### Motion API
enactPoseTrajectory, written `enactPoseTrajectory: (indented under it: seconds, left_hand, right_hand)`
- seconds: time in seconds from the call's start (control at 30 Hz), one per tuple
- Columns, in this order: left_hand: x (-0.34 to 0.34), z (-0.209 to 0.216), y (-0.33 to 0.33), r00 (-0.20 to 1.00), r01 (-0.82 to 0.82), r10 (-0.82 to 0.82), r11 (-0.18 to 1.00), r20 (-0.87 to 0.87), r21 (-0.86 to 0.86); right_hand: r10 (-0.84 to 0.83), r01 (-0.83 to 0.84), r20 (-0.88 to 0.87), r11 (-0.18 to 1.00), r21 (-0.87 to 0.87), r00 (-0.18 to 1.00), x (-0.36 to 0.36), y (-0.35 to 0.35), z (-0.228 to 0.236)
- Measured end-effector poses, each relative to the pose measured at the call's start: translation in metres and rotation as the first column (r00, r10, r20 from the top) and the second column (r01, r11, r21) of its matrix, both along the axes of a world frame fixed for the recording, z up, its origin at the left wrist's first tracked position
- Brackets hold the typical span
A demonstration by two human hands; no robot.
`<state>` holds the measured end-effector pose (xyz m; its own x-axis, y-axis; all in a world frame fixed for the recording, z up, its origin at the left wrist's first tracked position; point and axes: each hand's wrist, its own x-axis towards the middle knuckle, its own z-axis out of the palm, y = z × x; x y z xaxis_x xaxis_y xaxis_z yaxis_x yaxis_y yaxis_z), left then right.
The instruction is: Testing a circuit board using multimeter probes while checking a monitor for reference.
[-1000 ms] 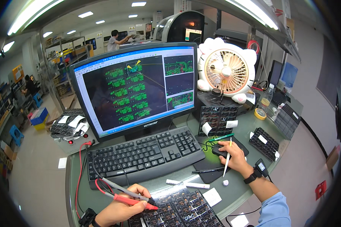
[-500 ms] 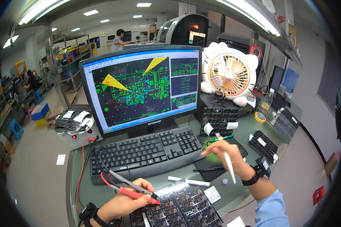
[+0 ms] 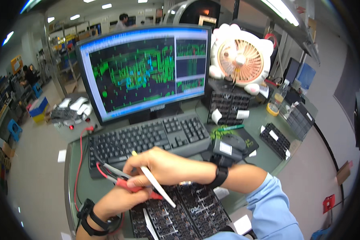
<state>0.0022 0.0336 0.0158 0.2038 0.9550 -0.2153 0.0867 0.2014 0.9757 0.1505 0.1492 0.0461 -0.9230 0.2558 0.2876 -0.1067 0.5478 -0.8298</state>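
My left hand (image 3: 118, 201) is closed on a red test probe (image 3: 155, 195), whose tip reaches over a dark panel of circuit boards (image 3: 200, 210). A grey test probe (image 3: 115, 171) runs alongside it. My right hand (image 3: 170, 167) has its fingers bent over the two probes, touching or very near my left hand. A white tapered stick (image 3: 158, 186) with a yellowish end is held in my right hand, slanting down across the panel. The right fingers partly hide the grey probe, so I cannot tell which hand grips it. A thin white strip (image 3: 149, 224) lies on the panel.
Behind my hands are a black keyboard (image 3: 148, 138) and a monitor (image 3: 136, 76) showing a green circuit layout. A cat-shaped fan (image 3: 240, 60), upright board panels (image 3: 228, 106) and a tape roll (image 3: 272, 109) stand to the right. A red cable (image 3: 81, 160) runs along the left.
My right hand, with the white stick, has swung left from beside the mouse pad to the probes at my left hand. The view has tilted downward.
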Motion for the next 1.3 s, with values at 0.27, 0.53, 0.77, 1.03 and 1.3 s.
enactPoseTrajectory:
  seconds: [0.27,0.53,0.77,1.03,1.3]
  left_hand:
    - [-0.002,0.005,0.005,0.989,0.092,-0.091,0.996,0.113,-0.008]
    - [-0.002,0.006,0.001,0.979,0.09,-0.074,0.993,0.192,-0.076]
    - [-0.002,0.002,0.003,0.971,0.076,-0.051,0.992,0.233,-0.1]
    - [-0.002,0.004,0.003,0.971,0.059,-0.033,0.993,0.237,-0.104]
    - [0.001,0.007,0.006,0.97,0.023,0.017,0.987,0.244,-0.158]
  right_hand:
    - [-0.219,0.214,-0.086,0.975,-0.067,0.972,0.052,0.025,-0.013]
    - [-0.105,0.093,0.029,0.683,-0.725,0.994,0.109,0.015,-0.035]
    - [-0.167,0.179,0.076,0.788,-0.589,0.983,0.12,0.002,-0.05]
    - [-0.212,0.187,-0.031,0.916,-0.355,0.977,0.113,0.004,-0.052]
    - [-0.159,0.148,-0.016,0.946,-0.288,0.987,0.114,0.002,-0.054]
